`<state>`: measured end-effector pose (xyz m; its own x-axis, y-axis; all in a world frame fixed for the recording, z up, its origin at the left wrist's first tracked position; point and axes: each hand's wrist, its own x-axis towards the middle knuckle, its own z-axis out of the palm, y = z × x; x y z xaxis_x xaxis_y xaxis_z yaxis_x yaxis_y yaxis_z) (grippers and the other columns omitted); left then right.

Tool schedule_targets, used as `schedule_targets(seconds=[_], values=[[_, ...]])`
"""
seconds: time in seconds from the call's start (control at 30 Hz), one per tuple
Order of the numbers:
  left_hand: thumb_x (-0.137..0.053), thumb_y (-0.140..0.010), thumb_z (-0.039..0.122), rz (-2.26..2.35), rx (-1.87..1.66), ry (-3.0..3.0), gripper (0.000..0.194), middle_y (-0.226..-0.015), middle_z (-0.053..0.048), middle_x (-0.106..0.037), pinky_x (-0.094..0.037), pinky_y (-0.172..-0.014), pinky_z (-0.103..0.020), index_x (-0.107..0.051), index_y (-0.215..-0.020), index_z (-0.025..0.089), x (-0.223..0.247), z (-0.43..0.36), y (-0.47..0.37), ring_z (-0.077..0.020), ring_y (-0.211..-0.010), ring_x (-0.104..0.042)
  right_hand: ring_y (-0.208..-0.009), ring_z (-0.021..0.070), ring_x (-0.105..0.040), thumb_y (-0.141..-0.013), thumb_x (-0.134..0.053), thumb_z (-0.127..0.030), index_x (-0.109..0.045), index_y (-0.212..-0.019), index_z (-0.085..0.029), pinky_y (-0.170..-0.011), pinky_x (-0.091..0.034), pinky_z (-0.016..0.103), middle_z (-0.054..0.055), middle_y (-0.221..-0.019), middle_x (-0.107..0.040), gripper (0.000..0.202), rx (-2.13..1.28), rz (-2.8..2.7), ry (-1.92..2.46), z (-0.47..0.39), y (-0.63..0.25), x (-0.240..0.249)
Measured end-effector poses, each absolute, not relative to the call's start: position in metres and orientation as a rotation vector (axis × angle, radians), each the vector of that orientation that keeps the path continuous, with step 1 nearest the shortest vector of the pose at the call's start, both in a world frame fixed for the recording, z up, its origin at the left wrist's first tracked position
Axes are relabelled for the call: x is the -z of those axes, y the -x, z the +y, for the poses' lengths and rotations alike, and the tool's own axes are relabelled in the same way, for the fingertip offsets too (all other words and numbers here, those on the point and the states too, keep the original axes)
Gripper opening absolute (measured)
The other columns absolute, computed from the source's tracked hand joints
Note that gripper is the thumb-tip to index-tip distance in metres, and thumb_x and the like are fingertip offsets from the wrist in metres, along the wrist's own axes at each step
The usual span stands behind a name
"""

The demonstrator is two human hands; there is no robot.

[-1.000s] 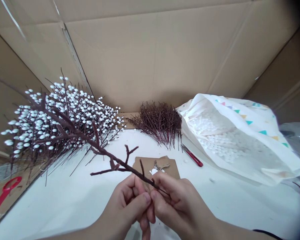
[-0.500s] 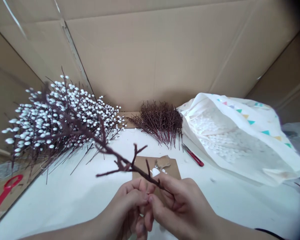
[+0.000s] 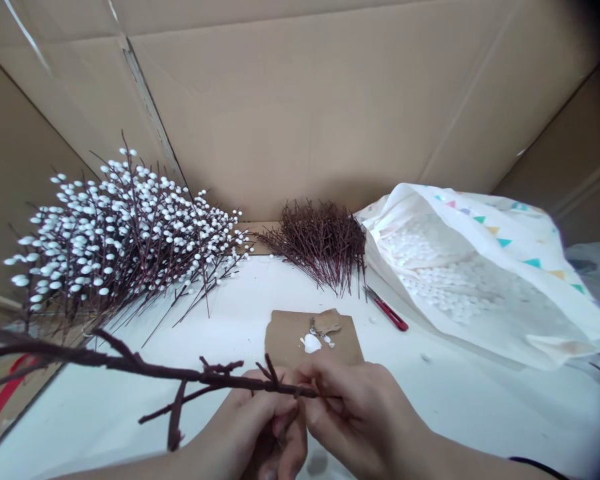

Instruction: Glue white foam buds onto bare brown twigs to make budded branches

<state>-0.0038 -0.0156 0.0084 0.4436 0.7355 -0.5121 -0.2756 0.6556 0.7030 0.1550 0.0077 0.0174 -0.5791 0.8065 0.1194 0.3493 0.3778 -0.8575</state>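
Note:
A dark brown artificial branch [image 3: 150, 369] with short side twigs extends leftward from my hands, close to the camera. Its thin stem end is pinched between the thumb and forefinger of my right hand [image 3: 363, 410]. My left hand [image 3: 260, 417] is closed just under the stem, its fingertips pressed together on the branch beside the right fingers; the exact point they pinch is partly hidden. Behind my hands lies a piece of brown cardboard [image 3: 285, 333], bearing a white blob [image 3: 311, 343] and a torn cardboard scrap [image 3: 329, 321].
Branches with white berries [image 3: 145, 233] are heaped at the left. A bundle of bare brown branches [image 3: 320, 243] lies at the back. A red utility knife [image 3: 390, 313] rests beside an open white bag [image 3: 505, 293] of small white pieces. A red strip-like object [image 3: 0, 403] is at far left.
The branch has swung down and toward me, from slanting up-left to nearly level across my left wrist. Both hands stay close together, with the left fingers shifted slightly.

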Motion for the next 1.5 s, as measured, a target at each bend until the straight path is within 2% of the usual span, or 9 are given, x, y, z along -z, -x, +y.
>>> schedule_targets(seconds=[0.17,0.37,0.7,0.9,1.03,1.17,1.27,1.37,1.5], values=[[-0.057,-0.077,0.038,0.849,-0.693,-0.604,0.026,-0.034,0.008,-0.045,-0.008,-0.025,-0.014,-0.045,-0.061,0.02,-0.005,-0.018,0.002,-0.0026,-0.023,-0.019,-0.064,0.0197,-0.069,-0.084,-0.037,-0.024,-0.046,-0.078,-0.021,-0.054,-0.046,0.026,0.01,-0.077,-0.071,0.011,-1.216,-2.046,0.967,0.008,-0.152,-0.017],[-0.059,-0.078,0.044,0.734,-0.646,-0.647,0.039,-0.033,0.007,-0.042,-0.008,-0.026,-0.015,-0.042,-0.052,0.02,-0.011,-0.013,0.002,-0.003,-0.023,-0.024,-0.055,0.015,-0.06,-0.084,-0.041,-0.026,-0.044,-0.074,-0.022,-0.05,-0.041,0.024,0.005,-0.065,-0.064,0.012,-1.352,-1.931,0.93,0.008,-0.152,-0.02],[-0.075,-0.069,0.047,0.631,-0.635,-0.666,0.039,-0.042,0.001,-0.056,-0.027,-0.024,-0.012,-0.057,-0.059,0.014,-0.004,-0.003,0.005,-0.0053,-0.028,-0.041,-0.048,0.0081,-0.041,-0.088,-0.047,-0.033,-0.039,-0.072,-0.021,-0.045,-0.031,0.02,-0.004,-0.057,-0.045,0.022,-1.503,-1.789,0.897,0.009,-0.153,-0.018],[-0.076,-0.071,0.045,0.493,-0.641,-0.791,0.037,-0.053,-0.002,-0.067,-0.037,-0.029,-0.016,-0.057,-0.063,0.015,0.007,0.005,0.014,-0.0071,-0.03,-0.048,-0.053,0.0105,-0.053,-0.089,-0.047,-0.054,-0.04,-0.074,-0.021,-0.053,-0.044,0.023,-0.002,-0.06,-0.05,0.038,-1.807,-1.544,0.759,0.008,-0.151,-0.023],[-0.076,-0.071,0.047,0.542,-0.653,-0.898,0.037,-0.063,-0.005,-0.069,-0.04,-0.036,-0.018,-0.056,-0.067,0.016,0.004,0.009,0.019,-0.0087,-0.037,-0.054,-0.057,0.0103,-0.056,-0.089,-0.05,-0.054,-0.045,-0.074,-0.018,-0.06,-0.044,0.025,-0.001,-0.059,-0.054,0.039,-1.892,-1.427,0.718,0.01,-0.151,-0.029],[-0.061,-0.081,0.054,0.719,-0.753,-1.276,0.039,-0.06,0.0,-0.056,-0.039,-0.045,-0.02,-0.052,-0.069,0.018,-0.008,0.009,0.023,-0.0091,-0.044,-0.05,-0.061,0.0092,-0.054,-0.083,-0.061,-0.053,-0.05,-0.075,-0.017,-0.064,-0.046,0.025,0.0,-0.067,-0.055,0.038,-1.946,-1.298,0.703,0.013,-0.15,-0.027],[-0.051,-0.092,0.038,0.901,-0.832,-1.859,0.036,-0.054,0.002,-0.046,-0.035,-0.049,-0.021,-0.05,-0.062,0.019,-0.02,0.01,0.027,-0.0105,-0.05,-0.043,-0.062,0.0094,-0.051,-0.076,-0.067,-0.056,-0.053,-0.073,-0.017,-0.066,-0.046,0.025,-0.001,-0.067,-0.054,0.041,-1.975,-1.256,0.794,0.014,-0.151,-0.024],[-0.045,-0.094,0.023,0.833,-0.682,-2.35,0.03,-0.057,-0.001,-0.055,-0.034,-0.048,-0.022,-0.058,-0.068,0.019,-0.032,0.017,0.035,-0.0123,-0.05,-0.046,-0.062,0.0105,-0.047,-0.081,-0.06,-0.057,-0.057,-0.071,-0.015,-0.063,-0.043,0.025,0.0,-0.064,-0.052,0.043,-1.823,-1.49,0.913,0.015,-0.154,-0.023],[-0.044,-0.093,0.019,0.81,-0.315,-2.763,0.027,-0.07,-0.004,-0.07,-0.041,-0.052,-0.024,-0.069,-0.085,0.023,-0.046,0.029,0.055,-0.018,-0.055,-0.06,-0.073,0.014,-0.051,-0.091,-0.045,-0.055,-0.064,-0.08,-0.015,-0.071,-0.043,0.028,0.002,-0.072,-0.055,0.046,-1.732,-1.675,0.85,0.017,-0.155,-0.023]])
